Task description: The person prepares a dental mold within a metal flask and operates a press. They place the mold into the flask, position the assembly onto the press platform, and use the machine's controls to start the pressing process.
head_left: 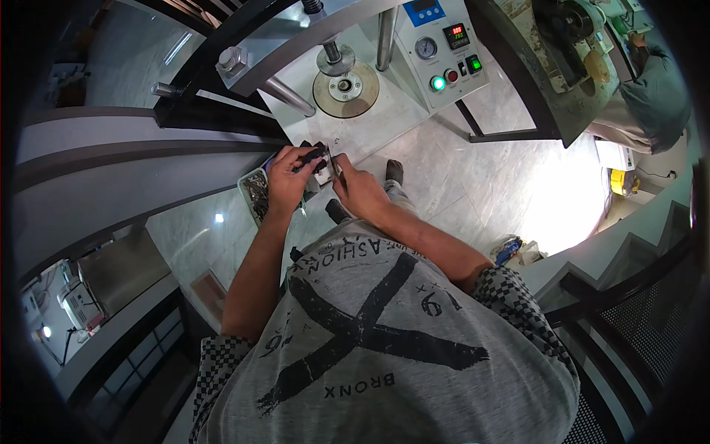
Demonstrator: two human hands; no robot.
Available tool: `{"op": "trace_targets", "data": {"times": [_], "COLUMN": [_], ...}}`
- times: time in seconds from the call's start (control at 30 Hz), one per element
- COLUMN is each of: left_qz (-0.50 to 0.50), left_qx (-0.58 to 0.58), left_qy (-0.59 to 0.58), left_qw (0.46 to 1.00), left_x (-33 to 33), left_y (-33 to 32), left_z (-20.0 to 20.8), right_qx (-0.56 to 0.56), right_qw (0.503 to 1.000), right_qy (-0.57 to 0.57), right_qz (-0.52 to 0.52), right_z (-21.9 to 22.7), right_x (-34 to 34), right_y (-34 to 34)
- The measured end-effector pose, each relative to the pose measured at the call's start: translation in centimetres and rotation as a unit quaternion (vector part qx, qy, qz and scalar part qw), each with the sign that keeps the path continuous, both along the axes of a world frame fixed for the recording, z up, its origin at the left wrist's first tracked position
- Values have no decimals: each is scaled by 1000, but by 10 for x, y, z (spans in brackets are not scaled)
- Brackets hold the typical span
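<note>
Close together in front of my body, both hands work at the near edge of the press's white table. My left hand (pixel 287 180) is closed, its thumb and fingers pinching a small black part (pixel 313 155). Just right of it, my right hand (pixel 358 191) grips a thin metal tool (pixel 332 163) whose exact kind is too small to make out. Between the hands shows a small whitish block (pixel 323 175), partly covered by the fingers. A pale green tray (pixel 242 185) with many small metal pieces sits beside my left wrist.
Beyond my hands stands a press with a round metal plate (pixel 362 101) and steel columns (pixel 290 98). Its control panel (pixel 421 78) carries a gauge and lit buttons. At the far right, another person (pixel 654 100) is by a machine (pixel 566 29). Railings (pixel 592 296) curve along the lower right.
</note>
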State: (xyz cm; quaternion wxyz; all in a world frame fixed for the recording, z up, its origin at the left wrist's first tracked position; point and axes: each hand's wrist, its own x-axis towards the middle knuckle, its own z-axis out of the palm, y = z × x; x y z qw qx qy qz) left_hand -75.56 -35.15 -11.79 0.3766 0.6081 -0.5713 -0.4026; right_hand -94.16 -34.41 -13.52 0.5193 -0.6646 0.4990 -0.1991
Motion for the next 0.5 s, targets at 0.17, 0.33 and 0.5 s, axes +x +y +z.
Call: {"op": "trace_targets", "data": {"times": [0.17, 0.33, 0.5], "left_qz": [64, 73, -6], "left_qx": [36, 44, -22], "left_qy": [104, 111, -154], "left_qw": [992, 990, 988], "left_x": [-3, 1, 9], "left_y": [4, 3, 13], "left_z": [-7, -11, -24], "right_qx": [-5, -3, -258], "right_qw": [1000, 1000, 965], "right_qy": [-1, 2, -19], "right_qz": [1, -23, 35], "right_z": [3, 0, -53], "right_x": [0, 0, -8], "right_y": [-2, -6, -2]}}
